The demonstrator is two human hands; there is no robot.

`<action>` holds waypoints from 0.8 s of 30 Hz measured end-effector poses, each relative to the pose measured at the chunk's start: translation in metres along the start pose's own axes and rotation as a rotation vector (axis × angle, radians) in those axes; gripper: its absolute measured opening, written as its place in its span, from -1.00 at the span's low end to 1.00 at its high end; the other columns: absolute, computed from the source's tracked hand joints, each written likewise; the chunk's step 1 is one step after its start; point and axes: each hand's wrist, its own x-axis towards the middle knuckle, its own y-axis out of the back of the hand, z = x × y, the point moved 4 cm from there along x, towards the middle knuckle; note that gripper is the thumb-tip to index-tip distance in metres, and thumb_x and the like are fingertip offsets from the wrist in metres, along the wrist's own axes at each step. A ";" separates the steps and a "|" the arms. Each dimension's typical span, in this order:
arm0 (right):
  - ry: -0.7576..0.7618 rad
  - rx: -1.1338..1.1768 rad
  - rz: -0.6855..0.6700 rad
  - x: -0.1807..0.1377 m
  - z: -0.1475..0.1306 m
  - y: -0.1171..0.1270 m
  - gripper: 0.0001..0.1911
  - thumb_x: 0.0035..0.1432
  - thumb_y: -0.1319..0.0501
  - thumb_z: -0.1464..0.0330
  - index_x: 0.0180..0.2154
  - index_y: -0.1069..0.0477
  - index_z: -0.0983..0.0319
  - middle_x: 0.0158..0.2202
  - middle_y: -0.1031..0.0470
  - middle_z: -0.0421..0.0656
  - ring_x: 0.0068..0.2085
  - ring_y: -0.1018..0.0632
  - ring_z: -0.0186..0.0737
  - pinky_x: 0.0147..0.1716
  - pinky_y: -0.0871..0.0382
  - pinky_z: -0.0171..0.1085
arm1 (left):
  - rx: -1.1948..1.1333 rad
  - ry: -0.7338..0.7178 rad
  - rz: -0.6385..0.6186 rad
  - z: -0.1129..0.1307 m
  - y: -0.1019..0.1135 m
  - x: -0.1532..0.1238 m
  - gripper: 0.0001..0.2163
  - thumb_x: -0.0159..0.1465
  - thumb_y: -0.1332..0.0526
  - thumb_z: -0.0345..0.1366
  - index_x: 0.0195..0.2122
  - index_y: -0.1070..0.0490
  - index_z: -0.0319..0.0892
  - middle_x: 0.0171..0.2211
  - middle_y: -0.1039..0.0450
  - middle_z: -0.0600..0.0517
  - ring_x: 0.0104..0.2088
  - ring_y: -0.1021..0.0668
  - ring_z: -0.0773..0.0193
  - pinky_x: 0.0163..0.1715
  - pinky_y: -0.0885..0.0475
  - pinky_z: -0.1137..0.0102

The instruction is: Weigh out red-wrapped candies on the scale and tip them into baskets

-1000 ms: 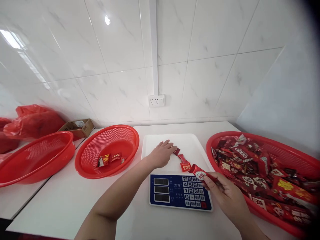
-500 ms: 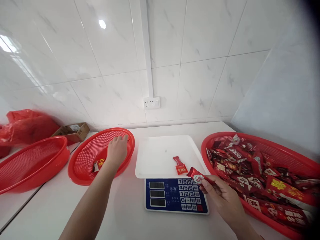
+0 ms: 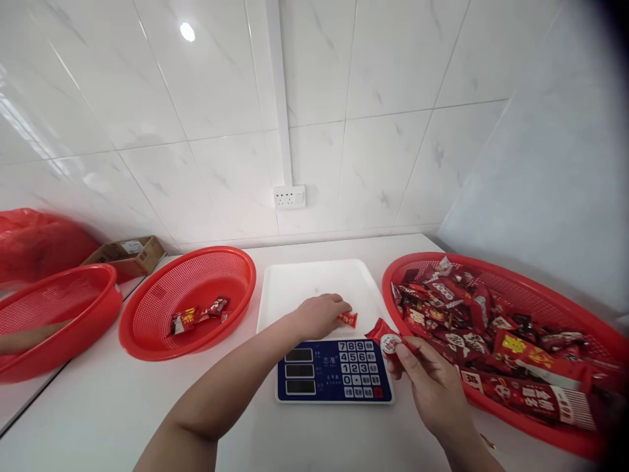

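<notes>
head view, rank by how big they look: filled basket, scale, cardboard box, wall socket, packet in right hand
1. Filled basket
2. Scale
3. Cardboard box, partly hidden

Unsure: wall socket and packet; the packet is nearer the camera and partly covered.

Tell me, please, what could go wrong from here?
The red packet in the right hand appears close to the keypad and might brush a key. The left hand, by a small packet on the tray, could push it off. In the right basket, a long packet lies near the front rim and might slip out.
</notes>
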 end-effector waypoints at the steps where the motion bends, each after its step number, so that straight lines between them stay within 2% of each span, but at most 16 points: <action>1: -0.001 -0.003 0.003 0.000 0.000 0.000 -0.64 0.02 -0.27 0.03 -0.43 -0.46 0.22 -0.63 -0.44 -0.21 -0.57 -0.43 -0.30 -0.55 -0.39 -0.32 | 0.000 0.017 0.014 -0.004 0.000 0.000 -0.75 0.29 -0.14 -0.34 -0.02 -0.41 -0.16 -0.08 -0.46 -0.08 -0.06 -0.50 0.10 -0.13 -0.43 0.27; 4: 0.000 -0.015 0.005 0.000 -0.002 -0.002 -0.61 0.00 -0.26 0.00 -0.43 -0.46 0.22 -0.62 -0.45 -0.19 -0.57 -0.44 -0.29 -0.57 -0.39 -0.32 | -0.009 0.063 0.074 -0.014 0.001 -0.004 -0.78 0.28 -0.11 -0.39 -0.08 -0.44 -0.16 -0.16 -0.46 -0.07 -0.10 -0.50 0.09 -0.17 -0.43 0.26; 9: -0.012 -0.112 -0.025 0.008 -0.002 -0.013 -0.57 -0.02 -0.24 -0.04 -0.42 -0.46 0.21 -0.59 -0.47 -0.19 -0.54 -0.49 -0.25 -0.51 -0.46 -0.29 | -0.066 0.192 0.241 -0.025 0.016 -0.029 -0.81 0.27 -0.13 -0.43 -0.14 -0.45 -0.14 -0.20 -0.46 -0.01 -0.18 -0.52 0.25 -0.17 -0.42 0.41; 12: -0.006 -0.189 -0.093 0.017 -0.001 -0.024 -0.58 0.02 -0.22 -0.03 -0.37 -0.47 0.20 -0.47 -0.54 -0.15 -0.44 -0.56 -0.19 -0.40 -0.51 -0.25 | -0.070 0.321 0.391 -0.041 0.037 -0.063 -0.80 0.29 -0.08 -0.43 -0.14 -0.44 -0.15 -0.18 -0.45 -0.03 -0.18 -0.52 0.25 -0.17 -0.42 0.41; 15: 0.053 -0.267 -0.177 0.027 -0.003 -0.041 -0.61 0.13 -0.14 0.01 -0.30 -0.47 0.19 -0.35 -0.58 -0.12 -0.31 -0.60 -0.14 -0.25 -0.51 -0.20 | -0.030 0.471 0.553 -0.067 0.058 -0.111 -0.77 0.30 -0.02 -0.42 -0.14 -0.43 -0.18 -0.15 -0.43 -0.08 -0.13 -0.50 0.18 -0.13 -0.41 0.33; 17: 0.098 -0.305 -0.213 0.032 -0.007 -0.053 -0.63 0.18 -0.10 0.05 -0.21 -0.47 0.17 -0.26 -0.59 -0.10 -0.23 -0.60 -0.12 -0.20 -0.51 -0.16 | 0.035 0.639 0.662 -0.089 0.068 -0.146 -0.77 0.28 -0.02 -0.37 -0.15 -0.44 -0.14 -0.13 -0.45 -0.06 -0.13 -0.51 0.15 -0.14 -0.42 0.32; 19: 0.134 -0.347 -0.246 0.034 -0.013 -0.064 -0.62 0.20 -0.08 0.09 -0.07 -0.44 0.16 -0.11 -0.57 -0.07 -0.14 -0.58 -0.09 -0.14 -0.50 -0.11 | 0.112 0.798 0.644 -0.109 0.066 -0.175 -0.73 0.28 0.00 -0.31 -0.07 -0.41 -0.12 -0.05 -0.42 -0.08 -0.08 -0.49 0.07 -0.12 -0.42 0.25; 22: 0.250 -0.484 -0.295 0.033 -0.024 -0.072 -0.54 0.21 -0.09 0.17 0.10 -0.34 0.20 0.09 -0.45 0.00 0.07 -0.47 -0.04 0.05 -0.38 -0.01 | 0.252 0.833 0.625 -0.126 0.051 -0.198 -0.60 0.26 -0.01 -0.13 0.03 -0.35 -0.21 0.08 -0.32 -0.21 0.08 -0.38 -0.12 0.02 -0.34 0.09; 24: 0.338 -0.584 -0.324 0.029 -0.033 -0.068 -0.53 0.22 -0.09 0.23 0.14 -0.30 0.21 0.14 -0.39 0.00 0.15 -0.40 -0.06 0.13 -0.29 0.00 | 0.209 0.803 0.638 -0.132 0.034 -0.205 -0.58 0.27 0.02 -0.06 0.03 -0.35 -0.17 0.09 -0.32 -0.18 0.08 -0.39 -0.12 -0.01 -0.36 0.08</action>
